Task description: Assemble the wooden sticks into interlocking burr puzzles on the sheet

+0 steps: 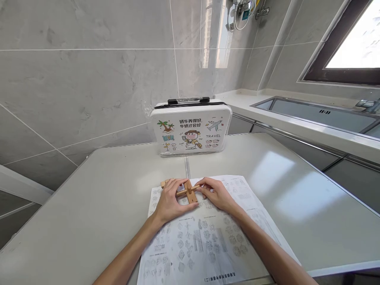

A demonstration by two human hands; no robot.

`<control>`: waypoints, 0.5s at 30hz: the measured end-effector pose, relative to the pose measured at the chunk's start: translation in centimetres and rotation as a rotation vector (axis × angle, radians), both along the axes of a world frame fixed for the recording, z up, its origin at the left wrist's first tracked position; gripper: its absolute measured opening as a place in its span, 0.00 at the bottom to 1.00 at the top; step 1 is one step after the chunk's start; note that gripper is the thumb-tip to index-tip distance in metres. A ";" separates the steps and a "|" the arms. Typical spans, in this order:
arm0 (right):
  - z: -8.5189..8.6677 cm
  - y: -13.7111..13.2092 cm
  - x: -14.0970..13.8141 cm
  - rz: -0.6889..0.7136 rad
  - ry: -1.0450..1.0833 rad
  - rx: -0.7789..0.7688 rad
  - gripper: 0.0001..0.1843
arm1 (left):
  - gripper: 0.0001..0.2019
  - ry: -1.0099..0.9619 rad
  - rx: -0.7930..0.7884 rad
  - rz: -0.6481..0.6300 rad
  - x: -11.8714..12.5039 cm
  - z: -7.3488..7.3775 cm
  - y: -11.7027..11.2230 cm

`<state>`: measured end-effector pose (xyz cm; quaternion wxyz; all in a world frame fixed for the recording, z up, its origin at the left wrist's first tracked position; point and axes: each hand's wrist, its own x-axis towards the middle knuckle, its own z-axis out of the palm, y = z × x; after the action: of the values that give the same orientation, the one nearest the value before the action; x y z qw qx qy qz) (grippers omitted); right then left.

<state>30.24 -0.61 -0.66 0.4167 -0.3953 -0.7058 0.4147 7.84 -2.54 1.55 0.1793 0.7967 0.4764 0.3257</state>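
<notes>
My left hand (169, 202) is closed around a flat wooden puzzle block (192, 197), thumb at its near end and fingers at its far end. A thin wooden stick (181, 192) runs crosswise at the block; whether it passes through or over it I cannot tell. My right hand (218, 195) pinches the stick's right end between thumb and fingertips. More light wood (162, 184) shows behind my left fingers, mostly hidden. Beneath both hands lies a creased paper sheet (204, 253), printed with line drawings of puzzle shapes, its text upside down to me.
A white cartoon-printed case (191, 130) in clear plastic wrap stands upright at the back of the white table (97, 206), against the tiled wall. To the right is a counter with a sink (314, 113) and tap (369, 104). A seam runs down the table's middle.
</notes>
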 end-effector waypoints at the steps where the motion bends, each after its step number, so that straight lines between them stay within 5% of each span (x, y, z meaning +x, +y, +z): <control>1: 0.0 0.0 0.0 0.010 0.016 -0.011 0.15 | 0.35 0.002 -0.002 0.000 0.0 0.1 0.0; 15: -0.3 -0.2 -0.4 0.083 0.144 -0.090 0.14 | 0.34 0.004 -0.020 0.004 0.4 0.8 -0.4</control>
<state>29.82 -0.82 -0.97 0.4307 -0.3533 -0.6705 0.4900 8.20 -2.89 2.33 0.1857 0.7947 0.4815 0.3196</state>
